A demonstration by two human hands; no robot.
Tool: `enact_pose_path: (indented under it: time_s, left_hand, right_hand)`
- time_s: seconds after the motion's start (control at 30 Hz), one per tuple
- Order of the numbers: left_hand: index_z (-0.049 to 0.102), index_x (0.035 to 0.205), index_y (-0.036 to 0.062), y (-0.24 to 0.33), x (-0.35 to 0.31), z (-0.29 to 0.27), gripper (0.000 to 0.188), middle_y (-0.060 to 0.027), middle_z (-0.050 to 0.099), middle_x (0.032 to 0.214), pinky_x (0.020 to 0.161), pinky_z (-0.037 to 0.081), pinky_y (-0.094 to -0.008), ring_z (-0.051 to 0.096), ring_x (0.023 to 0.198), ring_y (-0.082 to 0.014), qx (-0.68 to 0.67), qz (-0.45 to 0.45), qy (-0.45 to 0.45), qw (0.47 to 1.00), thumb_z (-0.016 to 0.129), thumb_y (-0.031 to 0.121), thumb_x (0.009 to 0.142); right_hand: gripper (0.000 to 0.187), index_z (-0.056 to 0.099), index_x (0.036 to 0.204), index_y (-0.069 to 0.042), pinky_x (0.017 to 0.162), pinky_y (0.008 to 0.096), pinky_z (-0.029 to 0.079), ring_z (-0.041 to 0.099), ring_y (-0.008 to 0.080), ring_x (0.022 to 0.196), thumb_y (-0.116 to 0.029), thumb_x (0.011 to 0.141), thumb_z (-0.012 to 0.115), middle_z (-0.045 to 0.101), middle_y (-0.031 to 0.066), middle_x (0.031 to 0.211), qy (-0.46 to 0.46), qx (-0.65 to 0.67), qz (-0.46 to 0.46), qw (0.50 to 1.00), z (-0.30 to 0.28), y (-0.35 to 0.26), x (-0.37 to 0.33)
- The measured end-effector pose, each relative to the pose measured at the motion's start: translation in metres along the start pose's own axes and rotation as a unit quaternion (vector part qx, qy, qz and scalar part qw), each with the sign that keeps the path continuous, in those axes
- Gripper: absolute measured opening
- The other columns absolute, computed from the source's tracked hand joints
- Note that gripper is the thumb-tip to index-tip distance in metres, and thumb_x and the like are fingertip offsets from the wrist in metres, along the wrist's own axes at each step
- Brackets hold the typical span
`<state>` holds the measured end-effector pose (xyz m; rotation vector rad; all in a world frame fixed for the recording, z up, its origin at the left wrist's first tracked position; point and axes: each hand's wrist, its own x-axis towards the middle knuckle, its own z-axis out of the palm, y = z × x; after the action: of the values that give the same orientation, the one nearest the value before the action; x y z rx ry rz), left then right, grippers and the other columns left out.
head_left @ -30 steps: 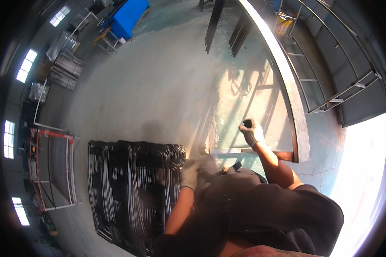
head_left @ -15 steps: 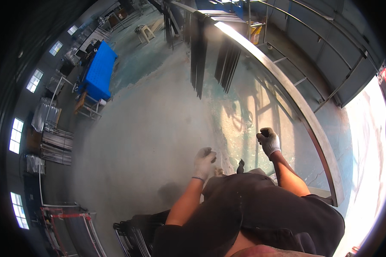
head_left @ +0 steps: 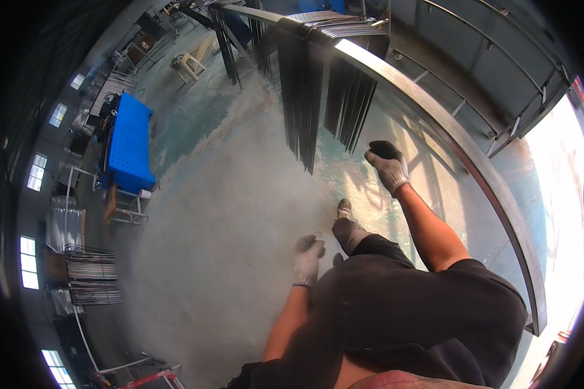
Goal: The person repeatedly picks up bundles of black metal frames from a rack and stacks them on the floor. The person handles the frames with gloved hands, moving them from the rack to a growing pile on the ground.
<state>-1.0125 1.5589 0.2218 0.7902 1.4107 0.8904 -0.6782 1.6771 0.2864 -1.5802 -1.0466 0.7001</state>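
Both my hands wear white knitted gloves with dark fingertips. My right hand (head_left: 388, 168) is stretched forward with its thumb and fingers apart, holding nothing that I can see. It is just short of a bunch of thin black bent rods (head_left: 300, 97), which hang over a metal rail (head_left: 457, 133), and does not appear to touch them. Low at my side, my left hand (head_left: 308, 260) has loosely curled fingers, with the thumb a little apart. Nothing shows in that hand.
The curved-looking rail runs along my right. Past it stand a metal frame rack (head_left: 457, 97) and grey panels. A blue bench (head_left: 130, 146) is at the left, near a small stool (head_left: 188, 68). Bundled dark bars (head_left: 92, 275) lie along the left side.
The hanging black rods look nearer and larger. My right hand has moved forward and its fingers have spread. My left hand is slightly lower, and one foot now shows ahead.
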Motion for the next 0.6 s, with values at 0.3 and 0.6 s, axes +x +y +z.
enact_pose_path:
  time_s: [0.3,0.6]
  left_hand:
    - [0.064,0.133,-0.0059,0.153,0.154,-0.018,0.040,-0.0124,0.073,0.111,0.086,0.062,-0.0360,0.073,0.095,-0.0212,0.054,0.058,0.028,0.996,0.078,0.010,0.098]
    - [0.061,0.140,-0.0097,0.241,0.273,0.038,0.046,-0.0158,0.075,0.118,0.093,0.061,-0.0369,0.074,0.100,-0.0227,0.151,-0.014,-0.152,0.977,0.075,0.014,0.102]
  right_hand:
    - [0.054,0.075,0.127,0.001,0.103,0.0368,0.058,0.076,0.0289,0.110,-0.039,0.094,0.087,0.080,0.0128,0.126,0.111,0.043,-0.158,0.980,0.134,-0.046,0.254]
    - [0.038,0.077,0.126,0.003,0.097,0.0374,0.061,0.079,0.0227,0.107,-0.012,0.092,0.085,0.083,0.0134,0.121,0.180,0.116,-0.088,0.973,0.161,-0.067,0.281]
